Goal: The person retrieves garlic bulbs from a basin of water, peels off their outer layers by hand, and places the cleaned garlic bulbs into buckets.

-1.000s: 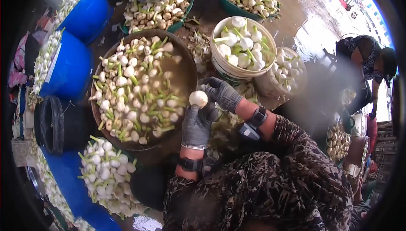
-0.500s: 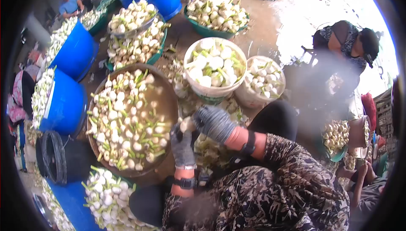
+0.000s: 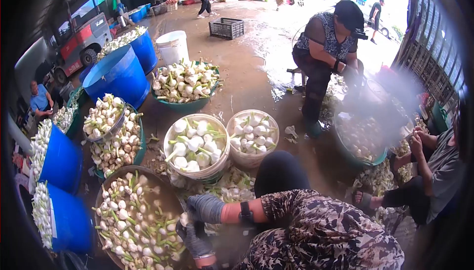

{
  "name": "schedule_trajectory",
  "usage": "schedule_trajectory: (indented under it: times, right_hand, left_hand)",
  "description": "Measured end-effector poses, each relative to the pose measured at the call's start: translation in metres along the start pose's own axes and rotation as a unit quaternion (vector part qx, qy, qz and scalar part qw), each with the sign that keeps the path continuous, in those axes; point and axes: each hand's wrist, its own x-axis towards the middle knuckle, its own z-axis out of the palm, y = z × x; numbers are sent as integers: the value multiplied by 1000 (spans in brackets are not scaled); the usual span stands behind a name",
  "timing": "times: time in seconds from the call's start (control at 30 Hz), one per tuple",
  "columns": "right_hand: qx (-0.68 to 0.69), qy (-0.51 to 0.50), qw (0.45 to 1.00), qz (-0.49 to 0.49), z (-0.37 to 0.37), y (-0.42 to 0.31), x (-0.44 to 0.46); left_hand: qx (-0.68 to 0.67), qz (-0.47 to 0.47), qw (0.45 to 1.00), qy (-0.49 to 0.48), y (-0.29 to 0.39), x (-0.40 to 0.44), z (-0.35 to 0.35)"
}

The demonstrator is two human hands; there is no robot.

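Note:
A pale garlic bulb (image 3: pixel 184 219) is between my two grey-gloved hands, at the edge of a wide basin (image 3: pixel 100 198) of murky water. My left hand (image 3: pixel 195 240) is closed around the bulb from below. Above it, my right hand (image 3: pixel 206 207) has its fingers curled against the same bulb; the fingertips are partly hidden. Many garlic bulbs with green stems (image 3: pixel 131 220) float in the basin. Just beyond my hands stand two white buckets, the nearer bucket (image 3: pixel 196 173) and the right-hand bucket (image 3: pixel 251 159), both heaped with white garlic.
Loose peelings (image 3: pixel 232 185) lie around the buckets. Green tubs of garlic (image 3: pixel 183 103) and blue tubs (image 3: pixel 61 156) stand left and ahead. A co-worker (image 3: pixel 328 57) bends over another tub at right; a second person (image 3: pixel 434 166) sits nearby. A black crate (image 3: pixel 226 28) and forklift (image 3: pixel 84 42) are farther off.
The view has tilted up and swung right, bringing the hall and co-workers further into frame. My hands appear lower and further left, with the garlic bulb still between them.

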Motion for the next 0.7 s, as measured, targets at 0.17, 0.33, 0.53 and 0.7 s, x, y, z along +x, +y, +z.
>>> schedule_trajectory:
  times: [0.17,0.33,0.53,0.7]
  right_hand:
    - [113,-17,989,96,4,31,14]
    - [-64,20,994,91,-3,65,20]
    - [-76,47,962,-259,-22,24,4]
    - [-107,26,966,-233,1,25,-9]
  left_hand:
    - [-61,-10,998,-29,6,6,2]
    - [-171,-107,978,-57,14,4,-7]
    - [-83,-153,985,6,4,17,-14]
    - [-351,-252,899,-65,1,12,-18]
